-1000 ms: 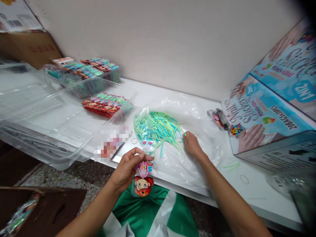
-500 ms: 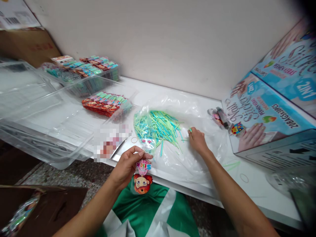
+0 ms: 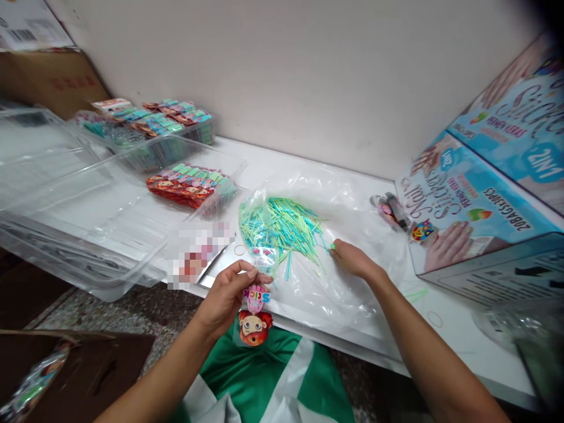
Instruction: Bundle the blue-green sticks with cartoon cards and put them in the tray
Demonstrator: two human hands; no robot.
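Observation:
My left hand (image 3: 235,288) pinches a small clear packet (image 3: 254,329) near the table's front edge; its printed cartoon face hangs upside down below my fingers. Further right, my right hand (image 3: 352,257) is closed at the fingertips on thin green and blue sticks, only their ends showing. A heap of thin green and blue sticks (image 3: 293,226) lies just left of that hand, on a crumpled clear plastic bag (image 3: 352,299). Part of the heap shows through the plastic.
A clear plastic bin (image 3: 110,288) holding a row of filled packets (image 3: 189,187) stands left. Behind it is another tub of packets (image 3: 176,117). Blue printed boxes (image 3: 476,205) stand right, beside a dark stapler-like object (image 3: 396,210). Rubber bands (image 3: 435,319) lie on the white table (image 3: 484,364).
My right hand has moved slightly left and down, closer to the heap of sticks. My left hand and its packet have stayed in place.

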